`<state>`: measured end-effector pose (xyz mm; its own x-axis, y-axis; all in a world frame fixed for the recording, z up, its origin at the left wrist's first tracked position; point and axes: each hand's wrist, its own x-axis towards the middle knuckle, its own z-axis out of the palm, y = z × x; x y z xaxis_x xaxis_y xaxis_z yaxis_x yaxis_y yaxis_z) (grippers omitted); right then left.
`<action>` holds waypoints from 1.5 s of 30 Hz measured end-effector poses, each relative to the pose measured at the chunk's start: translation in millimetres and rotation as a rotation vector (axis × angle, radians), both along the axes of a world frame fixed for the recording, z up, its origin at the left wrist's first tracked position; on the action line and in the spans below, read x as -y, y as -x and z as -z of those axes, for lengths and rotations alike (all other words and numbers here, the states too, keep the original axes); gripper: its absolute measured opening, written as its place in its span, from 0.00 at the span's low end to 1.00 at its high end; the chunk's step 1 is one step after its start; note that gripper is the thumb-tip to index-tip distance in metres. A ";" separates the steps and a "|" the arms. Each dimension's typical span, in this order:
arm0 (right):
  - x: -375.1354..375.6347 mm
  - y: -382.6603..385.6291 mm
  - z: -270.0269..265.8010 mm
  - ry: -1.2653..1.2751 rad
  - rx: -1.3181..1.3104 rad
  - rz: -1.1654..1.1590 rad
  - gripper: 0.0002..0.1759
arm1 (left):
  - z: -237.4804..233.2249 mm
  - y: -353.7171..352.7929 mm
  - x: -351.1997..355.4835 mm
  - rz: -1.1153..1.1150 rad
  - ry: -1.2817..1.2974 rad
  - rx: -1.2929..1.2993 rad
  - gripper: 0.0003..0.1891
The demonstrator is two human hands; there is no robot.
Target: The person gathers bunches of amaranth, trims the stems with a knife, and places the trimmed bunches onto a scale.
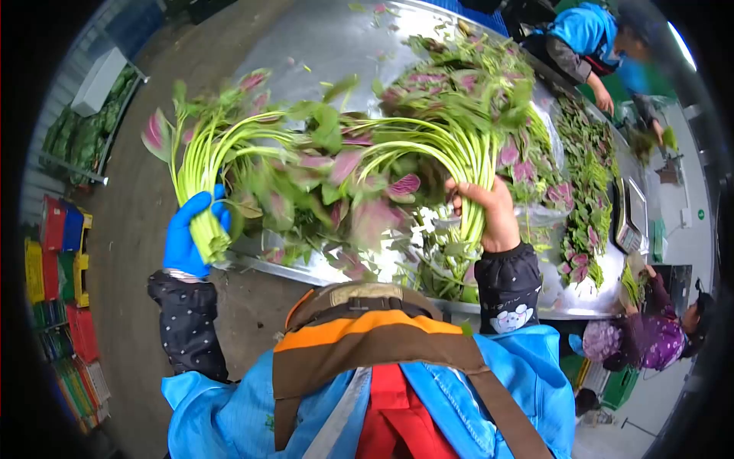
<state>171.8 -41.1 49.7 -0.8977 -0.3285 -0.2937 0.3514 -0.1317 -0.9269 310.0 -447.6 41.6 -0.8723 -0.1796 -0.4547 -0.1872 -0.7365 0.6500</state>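
Note:
My left hand [195, 229], in a blue glove, is closed round the cut ends of a bunch of amaranth greens [200, 168]. The pale green stems fan upward and bend to the right, with green and purple leaves at their tips. On the right, my bare right hand [489, 210] grips a second bunch of amaranth greens [459, 149] by its stems. Its leafy tops arch left and mingle with those of the first bunch, blurred by motion between the hands. Both bunches are held above the near edge of a metal table [306, 268].
A heap of loose amaranth [489, 76] lies on the table beyond my right hand, and another row [585, 176] runs farther right. A scale [632, 210] stands at the right edge. Co-workers [585, 38] are at the far side and right. Coloured crates [57, 252] are stacked at left.

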 end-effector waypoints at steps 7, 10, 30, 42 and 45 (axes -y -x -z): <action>23.9 -21.0 13.8 0.250 -0.124 0.203 0.19 | -12.4 6.2 -41.1 -0.043 -0.281 -0.420 0.28; 56.3 -37.4 29.2 0.332 -0.104 0.310 0.21 | -0.9 3.8 -55.7 -0.128 -0.167 -0.390 0.24; 95.3 -67.6 100.5 -0.038 0.116 -0.540 0.22 | 107.6 -12.8 -146.5 0.331 -0.041 0.037 0.28; 51.3 -36.3 82.5 -0.456 0.107 -0.527 0.21 | 123.3 -20.4 -142.8 0.345 -0.264 -0.006 0.31; 62.2 -34.3 73.1 -0.555 -0.451 -0.234 0.09 | 121.1 -22.6 -142.8 0.325 -0.344 0.004 0.32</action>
